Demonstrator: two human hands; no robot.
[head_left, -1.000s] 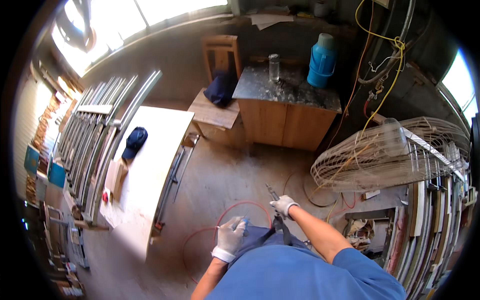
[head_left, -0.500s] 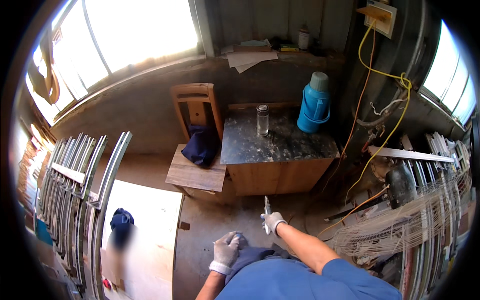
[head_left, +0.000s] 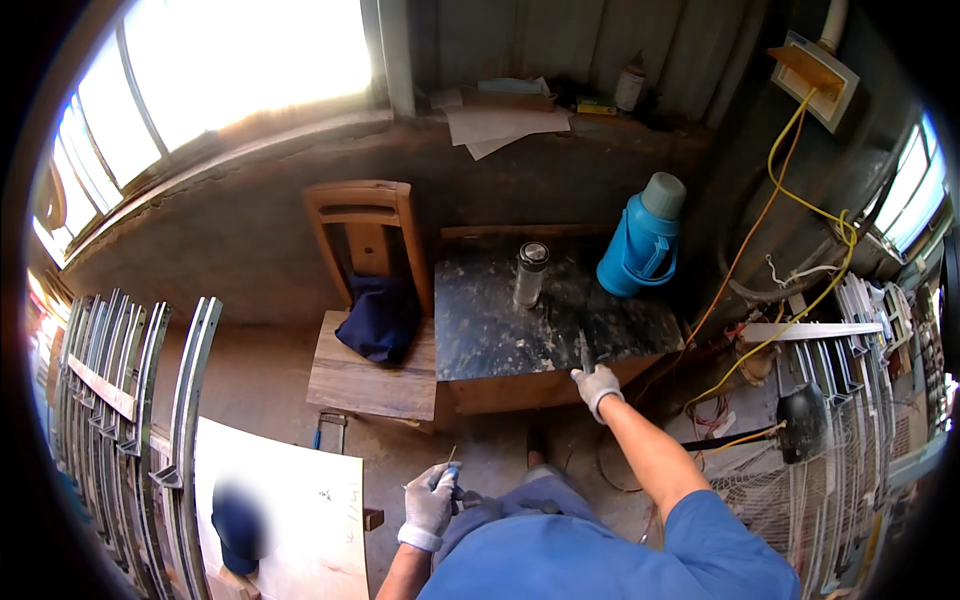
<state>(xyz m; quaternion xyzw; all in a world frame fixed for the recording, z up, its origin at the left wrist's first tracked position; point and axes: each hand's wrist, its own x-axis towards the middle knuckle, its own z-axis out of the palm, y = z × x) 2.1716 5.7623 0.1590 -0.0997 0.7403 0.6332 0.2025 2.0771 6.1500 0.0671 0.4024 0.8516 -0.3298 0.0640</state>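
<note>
My right hand [head_left: 597,388], in a pale work glove, reaches to the front edge of the black-topped table [head_left: 480,350]. Its fingers are closed around a narrow hand tool [head_left: 585,350] that points away over the tabletop; it blends into the dark surface, so its exact kind is unclear. Close to my lap, my gloved left hand [head_left: 428,505] pinches a thin, short rod [head_left: 453,454] that sticks up from its fingertips. On the tabletop, beyond my right hand, stand a clear glass bottle [head_left: 528,280] with a metal lid and a blue thermos flask [head_left: 640,240].
Left of the table is a wooden chair [head_left: 330,375] with a dark blue cloth bundle [head_left: 380,320]. Metal frames [head_left: 185,400] lean at far left by a pale board [head_left: 320,530] carrying a dark cap [head_left: 235,525]. Yellow cable [head_left: 770,335], a black mallet head [head_left: 803,424] and wire mesh [head_left: 770,500] crowd the right.
My right hand has moved forward and right with its tool, from above the floor to the table's edge. My left hand has shifted slightly, and its thin rod now shows. The view has moved nearer the table.
</note>
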